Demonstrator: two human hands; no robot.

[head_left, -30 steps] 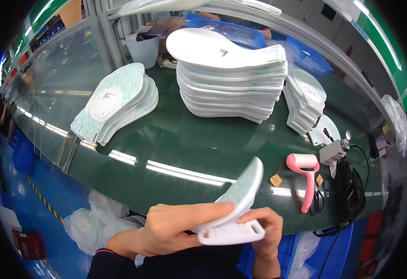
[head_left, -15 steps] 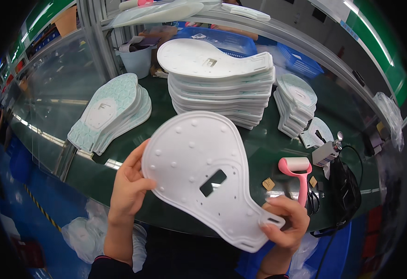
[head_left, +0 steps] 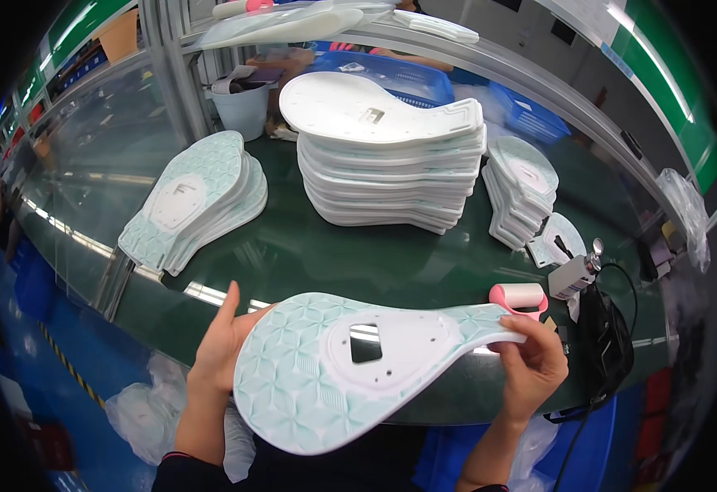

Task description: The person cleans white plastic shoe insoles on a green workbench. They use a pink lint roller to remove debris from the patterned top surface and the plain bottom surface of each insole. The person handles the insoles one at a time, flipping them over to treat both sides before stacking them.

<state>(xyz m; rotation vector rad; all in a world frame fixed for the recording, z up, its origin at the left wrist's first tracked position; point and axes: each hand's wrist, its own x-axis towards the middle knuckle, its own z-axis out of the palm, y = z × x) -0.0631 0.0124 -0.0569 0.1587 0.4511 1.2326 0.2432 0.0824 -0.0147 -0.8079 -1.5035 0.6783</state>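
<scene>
I count one patterned panel [head_left: 280, 394] at six o'clock, over the green table's [head_left: 317, 258] near edge. Right hand [head_left: 532, 365]: pinching its narrow end. Left hand [head_left: 217, 353]: unclenched against its wide rim, thumb raised. Three stacks [head_left: 387, 184] stand at ten, twelve and two, bare tabletop before them.

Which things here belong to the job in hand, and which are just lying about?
Seem to belong:
panel, left hand at its wide end, right hand pinching its narrow end
left stack, middle stack and right stack of similar-looking panels

Seem just lying about, untouched:
roller, though possibly a tool
bottle
bag
bucket
</scene>
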